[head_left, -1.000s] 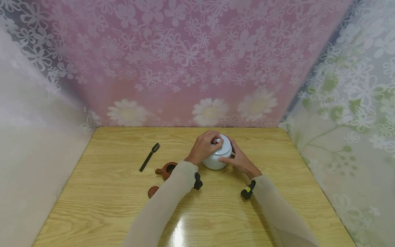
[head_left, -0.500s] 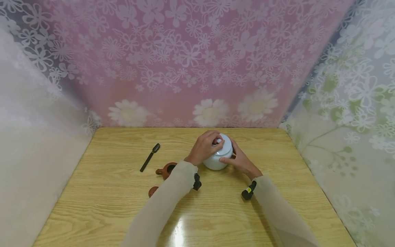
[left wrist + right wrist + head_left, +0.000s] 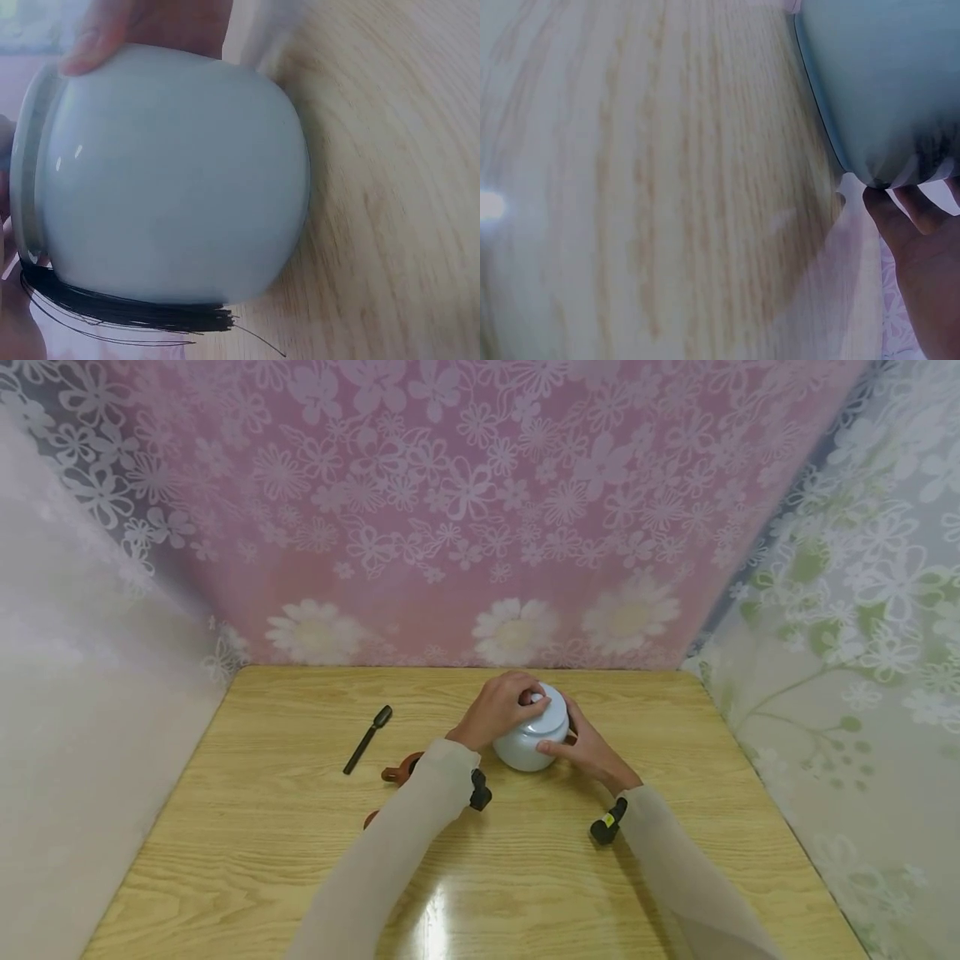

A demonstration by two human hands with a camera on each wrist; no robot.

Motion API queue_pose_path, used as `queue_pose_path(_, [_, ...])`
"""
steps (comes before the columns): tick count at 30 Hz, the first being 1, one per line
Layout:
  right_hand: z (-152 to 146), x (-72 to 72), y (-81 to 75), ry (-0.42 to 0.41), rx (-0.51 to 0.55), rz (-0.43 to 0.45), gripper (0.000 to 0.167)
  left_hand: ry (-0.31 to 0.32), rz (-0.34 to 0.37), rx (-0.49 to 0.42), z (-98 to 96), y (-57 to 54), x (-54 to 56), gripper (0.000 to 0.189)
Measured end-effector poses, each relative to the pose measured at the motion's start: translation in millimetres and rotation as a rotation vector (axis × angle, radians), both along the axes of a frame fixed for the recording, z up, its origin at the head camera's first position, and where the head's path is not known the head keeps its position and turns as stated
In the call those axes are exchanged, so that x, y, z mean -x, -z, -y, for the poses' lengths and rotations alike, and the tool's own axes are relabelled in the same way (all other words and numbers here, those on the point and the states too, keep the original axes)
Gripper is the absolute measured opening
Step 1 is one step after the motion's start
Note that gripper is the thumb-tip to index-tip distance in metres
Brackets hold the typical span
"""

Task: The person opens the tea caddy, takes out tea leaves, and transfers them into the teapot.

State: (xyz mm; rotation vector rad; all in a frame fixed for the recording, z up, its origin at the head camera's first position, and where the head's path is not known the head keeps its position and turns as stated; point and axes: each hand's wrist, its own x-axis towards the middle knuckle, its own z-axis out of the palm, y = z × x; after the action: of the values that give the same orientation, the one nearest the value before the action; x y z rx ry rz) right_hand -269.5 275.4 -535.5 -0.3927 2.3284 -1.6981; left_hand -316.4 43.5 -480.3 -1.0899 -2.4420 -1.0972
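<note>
A white lidded jar (image 3: 521, 752) stands on the wooden table, right of the middle. My left hand (image 3: 495, 710) reaches over it and pinches the small knob (image 3: 536, 698) of its lid (image 3: 552, 718). The lid sits on the jar's mouth. My right hand (image 3: 592, 753) grips the jar's right side, thumb toward me and fingers around the back. In the left wrist view, a bundle of black strands (image 3: 135, 304) like a tassel runs along the jar's wall. The right wrist view catches my right fingers (image 3: 922, 210) against the jar's far side.
Left of the jar, a brown clay teapot (image 3: 396, 772) is partly covered by my left sleeve (image 3: 420, 827). A small round clay piece (image 3: 371, 818) peeks out below it. Farther left lies a dark scoop (image 3: 367, 741). Flowered cloth (image 3: 480, 527) closes off the table's back and sides.
Both hands keep their hold on the jar and lid knob. The view has shifted slightly, and my left sleeve now covers more of the teapot and the small round clay piece.
</note>
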Motion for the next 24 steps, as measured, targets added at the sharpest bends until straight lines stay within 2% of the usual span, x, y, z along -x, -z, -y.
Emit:
queue_pose_path(5, [-1.0,0.9,0.1,-0.003,-0.003,-0.001,0.103,-0.023,0.054,-0.024,-1.0,-1.6,1.4,0.02])
queue_pose_path(11, [0.0,-0.1,-0.8,-0.006,0.001,0.0,0.104,-0.001,0.101,-0.033,4.5,-2.9,1.2,0.021])
queue_pose_path(21, [-1.1,0.1,-0.4,-0.017,0.01,0.004,0.101,0.027,0.131,-0.088,18.7,-16.7,-2.1,0.024])
queue_pose_path(24, [-1.4,0.0,0.3,-0.015,0.005,-0.008,0.101,0.025,0.118,-0.095,23.0,-21.4,-4.8,0.024])
